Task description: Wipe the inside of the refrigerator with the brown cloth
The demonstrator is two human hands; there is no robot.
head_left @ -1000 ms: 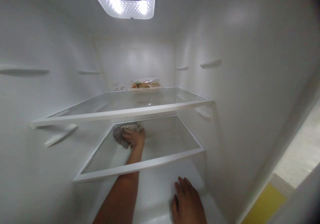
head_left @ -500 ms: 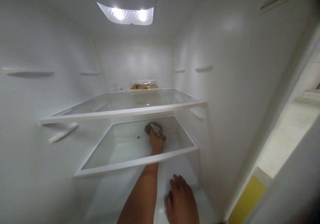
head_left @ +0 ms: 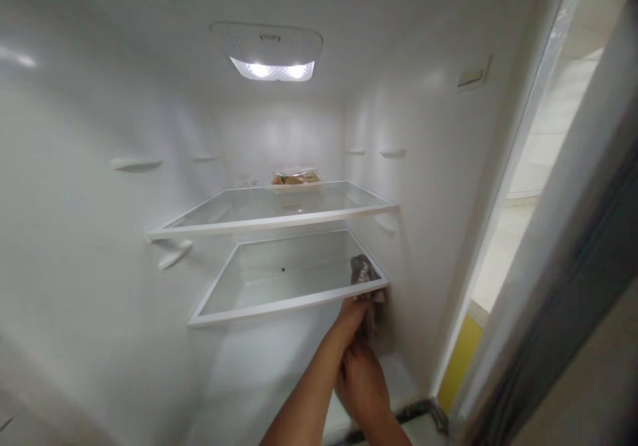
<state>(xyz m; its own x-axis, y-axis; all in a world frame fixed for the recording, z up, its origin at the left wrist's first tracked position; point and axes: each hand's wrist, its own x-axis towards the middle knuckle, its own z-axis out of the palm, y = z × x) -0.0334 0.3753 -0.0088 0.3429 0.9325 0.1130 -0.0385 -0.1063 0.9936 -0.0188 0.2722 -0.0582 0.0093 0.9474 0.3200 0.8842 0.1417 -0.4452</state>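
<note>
Inside a fridge, my left hand (head_left: 355, 314) is closed around a crumpled grey-brown cloth (head_left: 361, 270) with a pale pattern. The hand is just below the front edge of the lower glass shelf (head_left: 284, 308), near its right corner. Part of the cloth shows through the glass, and some hangs down beside the hand. My right hand (head_left: 365, 383) is right under the left one, close to the cloth's lower end. Its back faces me, and its fingers are hidden or blurred.
A clear-covered food pack (head_left: 296, 179) stands at the back of the upper glass shelf (head_left: 269, 221). A lit lamp (head_left: 274, 68) is on the ceiling. Moulded shelf supports (head_left: 174, 254) jut from the side walls. The open door (head_left: 563, 253) stands at the right.
My left hand has moved right and toward me with the cloth, from beneath the lower shelf's middle to its front right corner. The hands are now together. The view has shifted back.
</note>
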